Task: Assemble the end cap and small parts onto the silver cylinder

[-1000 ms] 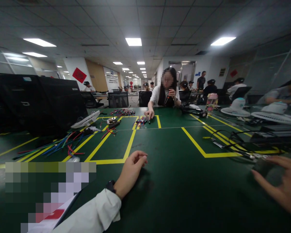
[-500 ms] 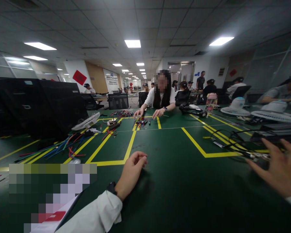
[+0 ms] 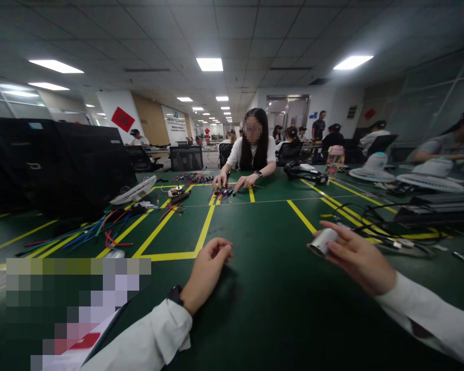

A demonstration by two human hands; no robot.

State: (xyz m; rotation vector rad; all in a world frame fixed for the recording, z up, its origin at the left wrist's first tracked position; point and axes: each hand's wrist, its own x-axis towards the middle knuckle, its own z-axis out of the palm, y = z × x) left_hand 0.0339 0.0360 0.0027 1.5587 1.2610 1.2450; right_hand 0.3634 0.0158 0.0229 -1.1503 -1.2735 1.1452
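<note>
Brought inward since the earlier frame, from the cable clutter at the right edge: right hand (image 3: 361,257), spread wide then, now narrowed around a white cylinder (image 3: 324,241). Held aloft over the green table (image 3: 270,299) by thumb and fingertips on the curved side, probably to keep the left-facing end uncovered and the grip light. Unmoved, at lower centre and well apart from the cylinder: left hand (image 3: 209,270), with forearm along the tabletop, likely for support. Fingers curled loosely inward, thumb close to forefinger, nothing visible between; impossible to tell about the hidden palm.

Farther out on the left, yellow tape (image 3: 162,256) in straight runs, apparently to mark off work zones. Partly across such lines, coloured wires (image 3: 88,232) in a loose spread, perhaps kept to one side for easy reach. Beyond the right hand, black cables (image 3: 413,249) in a tangle. Deeper on the left, a tilted white fan (image 3: 135,189) beside black casings (image 3: 88,159), maybe propped there; contact unclear.

At the far side, a co-worker (image 3: 255,147) with both hands low over a small wire bundle (image 3: 223,194), placed close in, as if for fine handling. To the right, an upright bottle (image 3: 334,161).
</note>
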